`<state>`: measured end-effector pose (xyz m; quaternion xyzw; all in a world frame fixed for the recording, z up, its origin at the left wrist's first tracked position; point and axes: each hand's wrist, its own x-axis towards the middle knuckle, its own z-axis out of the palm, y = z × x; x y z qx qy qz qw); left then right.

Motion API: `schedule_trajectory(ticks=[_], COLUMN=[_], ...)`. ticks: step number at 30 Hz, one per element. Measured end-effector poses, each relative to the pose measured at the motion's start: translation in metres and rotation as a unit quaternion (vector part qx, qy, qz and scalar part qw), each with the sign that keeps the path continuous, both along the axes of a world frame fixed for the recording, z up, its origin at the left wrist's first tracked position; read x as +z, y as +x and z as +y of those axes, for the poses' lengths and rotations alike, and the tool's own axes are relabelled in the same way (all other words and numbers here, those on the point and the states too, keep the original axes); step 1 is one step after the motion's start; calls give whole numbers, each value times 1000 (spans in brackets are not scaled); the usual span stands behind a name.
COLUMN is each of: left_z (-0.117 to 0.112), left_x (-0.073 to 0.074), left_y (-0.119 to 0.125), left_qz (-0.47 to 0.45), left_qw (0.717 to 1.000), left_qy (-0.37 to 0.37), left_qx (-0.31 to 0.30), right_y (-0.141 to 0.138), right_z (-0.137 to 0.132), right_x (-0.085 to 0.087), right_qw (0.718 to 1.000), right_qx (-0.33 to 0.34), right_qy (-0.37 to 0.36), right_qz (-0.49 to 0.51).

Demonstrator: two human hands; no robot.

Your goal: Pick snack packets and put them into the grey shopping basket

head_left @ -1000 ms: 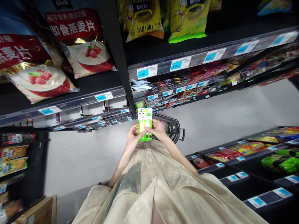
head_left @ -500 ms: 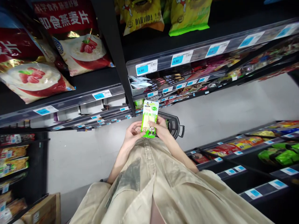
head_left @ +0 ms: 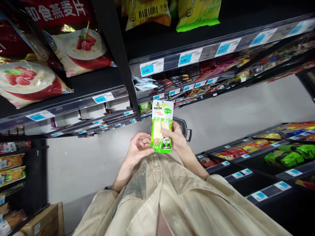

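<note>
A green-and-white snack packet (head_left: 159, 129) with a panda printed at its lower corner is held upright in front of my body. My right hand (head_left: 177, 136) grips its right side, the thumb lying across the front and the fingers behind. At the lower left edge, my left hand (head_left: 139, 147) has its fingers curled and its thumb tip on the packet's bottom corner; its fingertips are partly hidden. Behind the packet, a black shopping basket (head_left: 189, 134) with a handle shows in part.
Shelves with price labels (head_left: 152, 67) run ahead. Oatmeal bags (head_left: 85, 52) lie at upper left, yellow snack bags (head_left: 197, 14) above. Another shelf with green packages (head_left: 292, 159) stands at right. A cardboard box (head_left: 44, 221) sits at lower left, on the grey floor (head_left: 81, 164) side.
The packet has come closer to the camera and slightly right, looking larger. My left thumb has slid from its front toward the bottom corner. The view has shifted a little.
</note>
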<state>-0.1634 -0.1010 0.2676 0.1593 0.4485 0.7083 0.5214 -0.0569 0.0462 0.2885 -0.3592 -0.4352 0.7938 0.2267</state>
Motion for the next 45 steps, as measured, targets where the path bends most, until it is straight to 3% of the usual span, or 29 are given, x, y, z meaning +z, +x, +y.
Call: schedule_trajectory(ticks=[5,13,18,23,25,28,33,35,37,42,45], left_z=[1,6,7,3,0,-4,5,11,16,19,20], left_x=[7,8,4,5,6,8,12,11,9,5,8], left_y=[2,7,7,6,6,7,15,20,24,27,24], left_qz=[-12,10,26,150,275,499,740,771,765,710,745], left_qw=[1000,999,999,985,952,852,634,579,577,630,592], left_qy=[12,-11,-20,-27,-35,17,222,265,285,302,299], left_qx=[0,33,37,84,129,156,40,11,-31,-90,-73], right_y=[1,5,6,4,1,-4,-12,-14,-15,-16,-15], right_z=[-1,2,0,1,2,4,0,-2,-3,-5,-5], right_x=[5,-8,-13,-14,-13,-10,-7,-10,-14,-20,-19], right_qw=[1000,999,999,999,999,994,970,956,940,930,936], right_qx=[12,16,-18,8,12,33,80,102,126,124,118], right_qy=[-18,-37,-47,-53,-53,-82,-180,-221,-259,-295,-286], right_qz=[-3,-15,-14,-7,7,60,139,164,181,179,170])
